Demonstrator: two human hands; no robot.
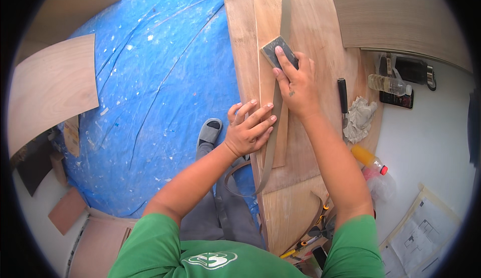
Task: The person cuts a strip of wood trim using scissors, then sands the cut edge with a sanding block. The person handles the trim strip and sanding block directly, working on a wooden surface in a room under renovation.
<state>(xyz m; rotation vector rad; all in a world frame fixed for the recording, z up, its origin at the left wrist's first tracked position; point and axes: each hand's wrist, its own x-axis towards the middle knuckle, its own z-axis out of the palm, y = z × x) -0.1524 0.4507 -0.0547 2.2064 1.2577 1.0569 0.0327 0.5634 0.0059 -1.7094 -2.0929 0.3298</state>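
Green shirt (250,255), left hand (245,136) palm-down and wide, right hand (301,87) forward around dark block (271,52)

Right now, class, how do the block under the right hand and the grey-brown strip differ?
The block is short and thick; the strip is long and thin. The block has straight edges; the strip's near end curves round. Both are at least partly over the wooden board.

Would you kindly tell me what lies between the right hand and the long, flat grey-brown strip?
In the head view, a dark grey rectangular block with a pale edge lies under the right hand, hiding part of the strip.
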